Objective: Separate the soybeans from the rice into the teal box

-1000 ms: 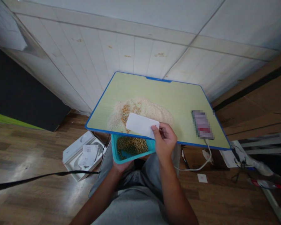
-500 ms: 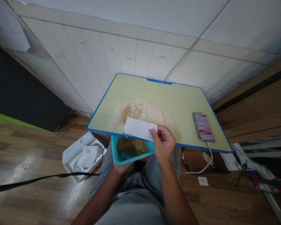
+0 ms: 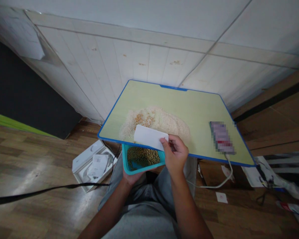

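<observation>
My right hand pinches a white card between thumb and fingers, low over the near edge of the board-topped table. Just beyond the card lie loose yellow soybeans amid a spread of white rice grains. Below that edge, my left hand supports a teal plastic container from underneath; most of its fingers are hidden. Many soybeans and some darker green beans fill part of the container, whose far rim is tucked under the table edge.
A phone, blurred by pixels, lies on the table's right side with a white cable hanging off the edge. An open white box rests on the floor to the left. Cardboard boxes stand at the right.
The few soybeans at the table's near edge beside the card have left it. The card stays in my right hand, and the whole view has shifted slightly.
</observation>
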`<state>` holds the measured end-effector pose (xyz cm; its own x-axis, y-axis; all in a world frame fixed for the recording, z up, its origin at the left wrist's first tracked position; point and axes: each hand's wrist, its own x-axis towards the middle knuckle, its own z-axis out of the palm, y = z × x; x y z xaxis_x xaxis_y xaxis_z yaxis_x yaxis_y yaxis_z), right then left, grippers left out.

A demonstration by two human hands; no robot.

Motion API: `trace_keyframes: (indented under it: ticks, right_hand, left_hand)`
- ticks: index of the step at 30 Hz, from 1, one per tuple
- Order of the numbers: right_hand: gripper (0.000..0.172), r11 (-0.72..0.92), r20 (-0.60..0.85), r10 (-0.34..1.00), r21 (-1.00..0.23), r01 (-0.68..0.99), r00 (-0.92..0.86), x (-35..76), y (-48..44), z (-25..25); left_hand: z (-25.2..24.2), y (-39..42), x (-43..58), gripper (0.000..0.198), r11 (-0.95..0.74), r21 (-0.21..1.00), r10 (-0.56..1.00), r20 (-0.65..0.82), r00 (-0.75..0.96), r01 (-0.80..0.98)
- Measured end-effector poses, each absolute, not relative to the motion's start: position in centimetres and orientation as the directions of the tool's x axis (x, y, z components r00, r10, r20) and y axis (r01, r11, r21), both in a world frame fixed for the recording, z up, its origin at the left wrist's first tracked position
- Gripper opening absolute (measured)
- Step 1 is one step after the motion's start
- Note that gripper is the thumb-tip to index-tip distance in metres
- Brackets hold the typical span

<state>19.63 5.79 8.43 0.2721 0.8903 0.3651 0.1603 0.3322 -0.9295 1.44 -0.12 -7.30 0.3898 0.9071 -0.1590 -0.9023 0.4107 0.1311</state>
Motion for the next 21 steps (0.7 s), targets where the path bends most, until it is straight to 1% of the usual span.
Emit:
trace_keyframes:
  ticks: [2,4,7,11,16,21]
  right_hand:
    - [0.019,0.355,0.381,0.891,-0.924,0.144,0.248,19.4,5.8,8.5]
    - [0.019,0.368,0.388,0.888,-0.921,0.125,0.247,19.4,5.8,8.5]
    - [0.022,0.342,0.37,0.873,-0.929,0.14,0.318,19.9,5.7,8.6]
    - [0.026,0.315,0.353,0.836,-0.936,0.158,0.42,20.8,5.2,8.8]
    - [0.029,0.322,0.349,0.799,-0.936,0.141,0.49,21.6,4.5,8.7]
    - [0.034,0.318,0.337,0.772,-0.939,0.132,0.539,22.2,4.0,8.8]
  left_hand:
    - [-6.8,-0.2,1.5,0.065,0.408,0.143,0.911,-0.131,0.391,-0.902]
    - [-6.3,-0.3,1.5,0.07,0.421,0.16,0.906,-0.125,0.405,-0.893]
    - [-5.5,-0.3,1.7,0.078,0.414,0.192,0.91,-0.13,0.395,-0.89]
    - [-4.5,-0.4,1.9,0.081,0.402,0.254,0.915,-0.156,0.373,-0.88]
    - [-3.7,-0.5,2.2,0.075,0.388,0.351,0.915,-0.262,0.308,-0.852]
    - [-4.5,-0.1,2.2,0.056,0.343,0.416,0.919,-0.332,0.21,-0.842]
